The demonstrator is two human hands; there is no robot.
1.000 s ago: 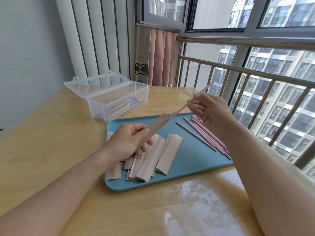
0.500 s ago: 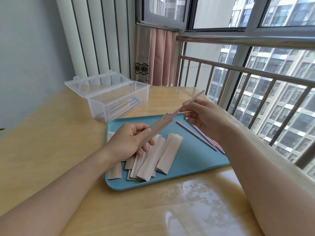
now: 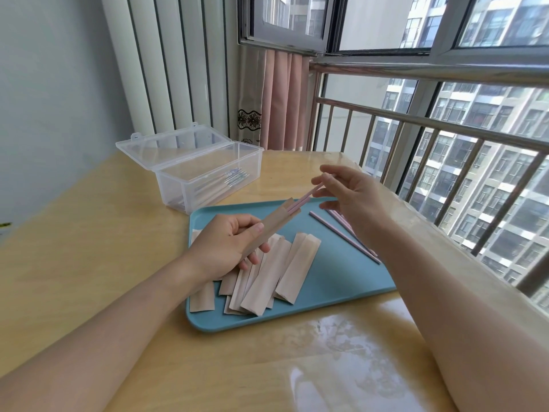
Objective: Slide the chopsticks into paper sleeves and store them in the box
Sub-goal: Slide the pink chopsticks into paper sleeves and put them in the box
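From my remote station I see the left hand [image 3: 225, 245] gripping a brown paper sleeve [image 3: 269, 230] above a blue tray [image 3: 332, 281], thumb laid along the sleeve's face and fingers curled beneath it, the sleeve tilted with its open mouth pointing up and to the right. Pink chopsticks [image 3: 301, 200] stick out of that mouth, their lower ends already inside the paper. The right hand [image 3: 353, 197] meets their upper ends with fingertips, the other fingers spread and fairly straight; I cannot tell whether it pinches the sticks or only pushes them. Beneath the left hand, a loose fan of empty paper sleeves [image 3: 267, 278] lies overlapping on the tray. More pink chopsticks [image 3: 344, 236] lie on the tray's right side, partly hidden by the right forearm. A clear plastic box [image 3: 208, 176] stands on the wooden table [image 3: 89, 233] just beyond the tray's far left corner, its lid hinged open, with several sleeved chopsticks [image 3: 228, 179] inside. A metal railing [image 3: 416, 120] and window run along the table's right edge.
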